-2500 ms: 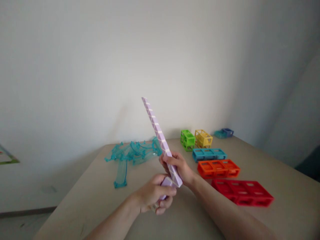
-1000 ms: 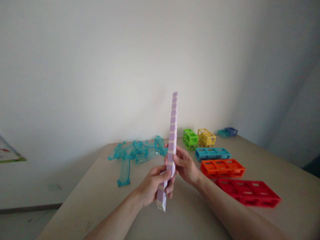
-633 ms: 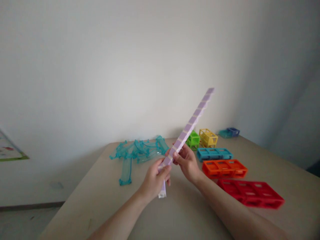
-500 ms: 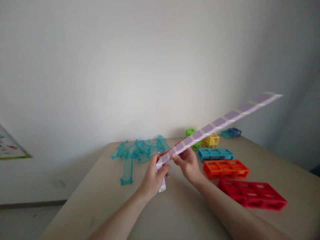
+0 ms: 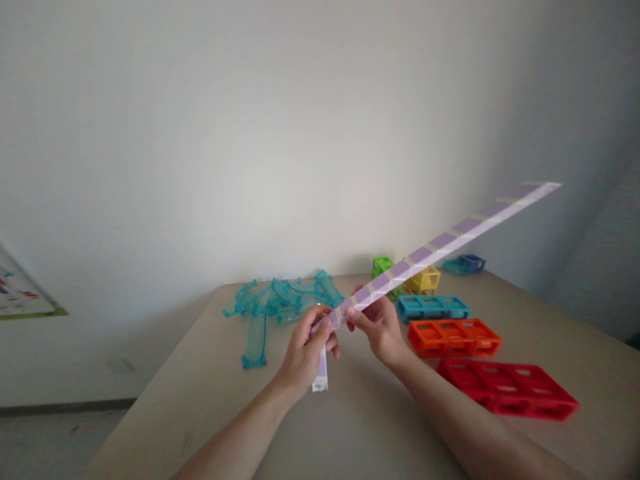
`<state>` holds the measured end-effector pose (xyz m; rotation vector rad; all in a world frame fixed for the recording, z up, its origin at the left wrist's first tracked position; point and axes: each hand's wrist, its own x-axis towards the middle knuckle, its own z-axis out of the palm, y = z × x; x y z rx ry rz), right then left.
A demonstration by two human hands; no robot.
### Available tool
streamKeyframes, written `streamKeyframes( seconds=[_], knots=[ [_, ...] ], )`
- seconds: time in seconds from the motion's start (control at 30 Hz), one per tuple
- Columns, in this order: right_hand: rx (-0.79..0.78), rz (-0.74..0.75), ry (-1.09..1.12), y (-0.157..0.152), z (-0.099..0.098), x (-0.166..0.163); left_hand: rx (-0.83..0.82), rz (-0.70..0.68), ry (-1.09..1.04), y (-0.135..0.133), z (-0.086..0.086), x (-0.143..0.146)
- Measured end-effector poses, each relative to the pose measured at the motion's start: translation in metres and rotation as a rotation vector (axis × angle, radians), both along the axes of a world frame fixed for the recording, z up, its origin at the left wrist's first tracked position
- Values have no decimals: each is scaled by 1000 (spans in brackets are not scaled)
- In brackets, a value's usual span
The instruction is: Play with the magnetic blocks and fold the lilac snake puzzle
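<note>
A purple segmented strip (image 5: 450, 240) is held above the desk (image 5: 360, 427) by both hands. The grip of the left hand (image 5: 305, 347) is closed on the strip at its bend, with a short end hanging below. The right hand (image 5: 381, 323) is pinched on the strip just beside it, and the long part is slanted up to the right. Teal track pieces (image 5: 280, 303) are seen behind the hands, an orange frame (image 5: 454, 337) and a red frame (image 5: 507, 390) to the right

Nothing legible in your view. The poster (image 5: 25, 300) at the far left edge carries small coloured print, too blurred to read. The purple strip (image 5: 440, 242) shows plain faces, with no lettering you can make out.
</note>
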<state>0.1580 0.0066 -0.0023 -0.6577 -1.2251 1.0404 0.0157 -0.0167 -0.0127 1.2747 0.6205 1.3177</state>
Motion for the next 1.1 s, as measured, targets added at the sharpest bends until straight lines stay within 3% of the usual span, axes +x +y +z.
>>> streamKeyframes(
  seconds=[0.3,0.5,0.7,0.9,1.1],
  knots=[
    [-93,72,82,1,-6,-9,33,30,66,2,-1,-7],
    [-181,144,279,0,-1,-7,-157,-220,-205,-1,0,0],
    [-287,159,326,-2,3,-5,-78,-338,-123,-5,-1,1],
    [-276,152,298,-2,-2,-11,86,-103,29,-7,-5,4],
    [-337,162,394,-16,-1,-30,357,295,283,0,-13,-6]
  ],
)
